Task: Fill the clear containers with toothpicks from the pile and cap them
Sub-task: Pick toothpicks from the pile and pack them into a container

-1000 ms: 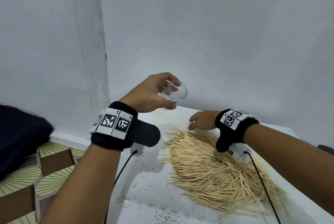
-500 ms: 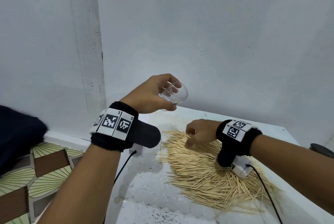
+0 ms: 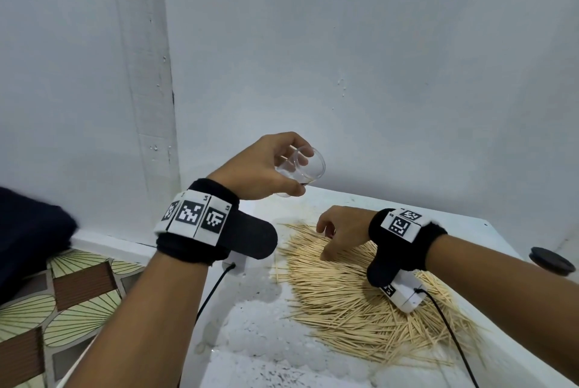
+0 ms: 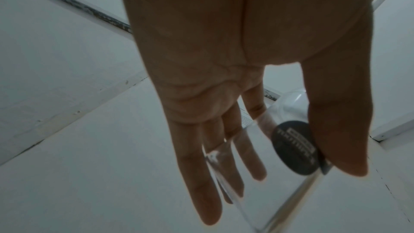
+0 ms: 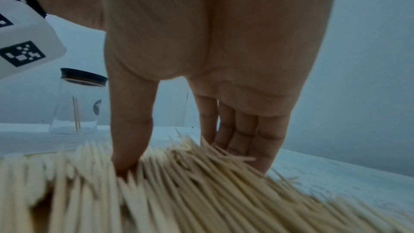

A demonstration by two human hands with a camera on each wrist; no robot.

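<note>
The left hand (image 3: 263,168) holds a clear jar (image 3: 300,168) up off the table (image 3: 470,231), fingers and thumb curled round it, its open mouth tilted toward the right. Below and to the right of that grip, the right hand (image 3: 341,231) is down on the toothpicks (image 3: 360,300), thumb (image 5: 132,139) and fingertips (image 5: 246,144) dug into the pile's far edge, pinching at sticks. Beyond the thumb stands a capped jar (image 5: 78,102) with a couple of toothpicks inside. A black lid (image 3: 551,260) lies off past the right forearm.
</note>
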